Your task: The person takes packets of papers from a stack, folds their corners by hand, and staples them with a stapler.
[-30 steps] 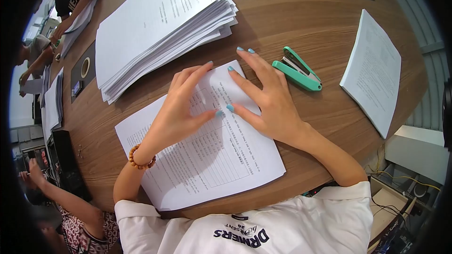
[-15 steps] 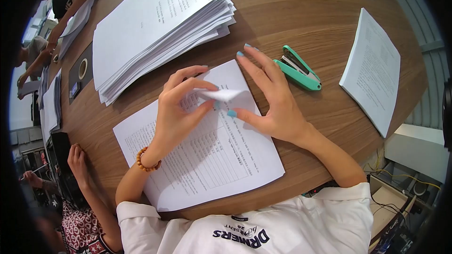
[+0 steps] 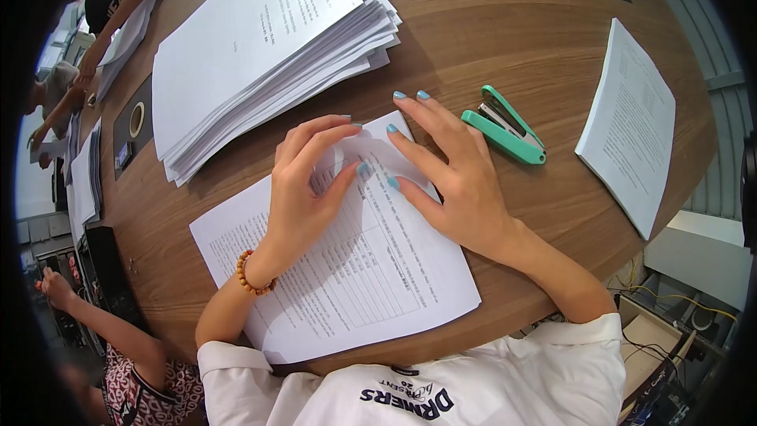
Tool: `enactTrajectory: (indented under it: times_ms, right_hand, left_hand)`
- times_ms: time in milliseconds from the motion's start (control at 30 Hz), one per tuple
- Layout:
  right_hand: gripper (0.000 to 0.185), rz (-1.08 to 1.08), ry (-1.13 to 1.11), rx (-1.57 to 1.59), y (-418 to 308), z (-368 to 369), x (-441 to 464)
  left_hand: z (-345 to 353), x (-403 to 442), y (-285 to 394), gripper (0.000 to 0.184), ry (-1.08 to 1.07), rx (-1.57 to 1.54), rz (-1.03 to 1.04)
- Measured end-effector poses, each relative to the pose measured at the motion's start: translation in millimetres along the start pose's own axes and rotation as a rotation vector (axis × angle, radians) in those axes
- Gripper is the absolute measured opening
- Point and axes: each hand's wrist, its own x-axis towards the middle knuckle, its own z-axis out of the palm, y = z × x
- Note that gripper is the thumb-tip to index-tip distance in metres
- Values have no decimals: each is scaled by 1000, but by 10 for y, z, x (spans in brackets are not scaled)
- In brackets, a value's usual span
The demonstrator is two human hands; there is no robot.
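1. Printed sheets [image 3: 355, 268] lie at the near edge of the wooden table [image 3: 552, 201].
2. Left hand [image 3: 306, 172] curves over them, thumb apart from its bent fingers; cannot tell whether it touches paper.
3. Right hand [image 3: 464, 181] spreads across their upper right edge.
4. Green stapler [image 3: 509, 136] lies just beside it.
5. Thinner paper stack [image 3: 631, 130] lies farther right.

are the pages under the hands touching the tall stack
Apart. The head view shows a strip of bare table between the pages and the near edge of the tall stack.
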Motion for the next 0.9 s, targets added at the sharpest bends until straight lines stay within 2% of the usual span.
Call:
enactTrajectory:
  times_ms: [100, 167, 300, 367, 400, 467, 500, 567, 600, 667, 700, 767, 800, 867, 900]
  right_hand:
    - [52, -20, 12, -12, 35, -9, 15]
    - [54, 133, 53, 170, 27, -14, 18]
    - [57, 170, 144, 355, 62, -79, 64]
    - [54, 364, 134, 747, 123, -148, 54]
    - [54, 355, 127, 744, 117, -212, 37]
    - [53, 437, 119, 947, 108, -358, 28]
    - [53, 427, 113, 944, 127, -376, 26]
    - [58, 399, 288, 1199, 177, -347, 38]
    - [58, 397, 283, 1202, 177, -310, 80]
    - [64, 396, 354, 1249, 112, -204, 167]
    - [64, 393, 349, 1249, 47, -172, 173]
    - [63, 500, 136, 1402, -66, -127, 157]
    - [63, 501, 136, 1397, -69, -152, 100]
    - [66, 519, 94, 1326, -29, -212, -31]
    - [66, 519, 90, 1319, -42, -180, -77]
  left_hand:
    - [11, 17, 9, 46, 40, -42, -55]
    - [17, 9, -23, 45, 38, -31, 2]
    - [-10, 14, 7, 46, 32, -66, -46]
    - [-65, -1, -17, 44, 64, -169, -56]
    - [-187, -57, -49, 43, 84, -149, -55]
    - [-603, -243, -105, 34, 161, -116, -71]
    - [-790, -434, -250, 44, 307, -153, -96]
    - [-1088, -823, -627, 65, 690, -473, -71]
    - [-1090, -866, -595, 65, 694, -469, -73]
    - [-1080, -964, -514, 76, 1072, -966, -320]
    - [-1043, -1055, -544, 76, 1078, -966, -319]
    - [-925, -1287, -639, 82, 744, -1040, -392]
    - [-946, -1354, -563, 82, 744, -1045, -392]
    - [-991, -1406, -383, 84, 893, -1424, -513]
    - [-956, -1419, -369, 84, 896, -1431, -512]
